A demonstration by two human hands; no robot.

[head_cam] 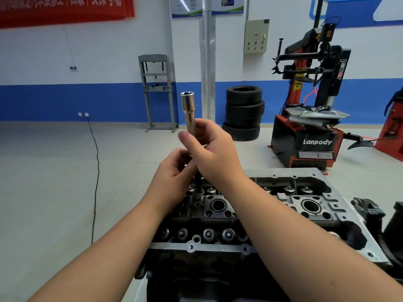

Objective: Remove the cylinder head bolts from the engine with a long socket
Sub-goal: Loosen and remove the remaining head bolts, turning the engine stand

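A long chrome socket [188, 110] points upward, its open end at the top. My right hand [211, 149] grips its lower part, thumb across the front. My left hand [174, 171] sits just below, fingers curled round a dark bolt shank [198, 182] that hangs down from the socket toward the engine. The cylinder head [250, 216] lies beneath both hands, grey metal with valve springs, round bores and bolt holes. The bolt's lower end hangs just above the head.
A stack of black tyres [243, 113] stands behind on the floor. A red and black tyre changer [309, 118] is at the right, a grey press frame [157, 90] by the wall. A black cable [96, 171] runs along the floor at left.
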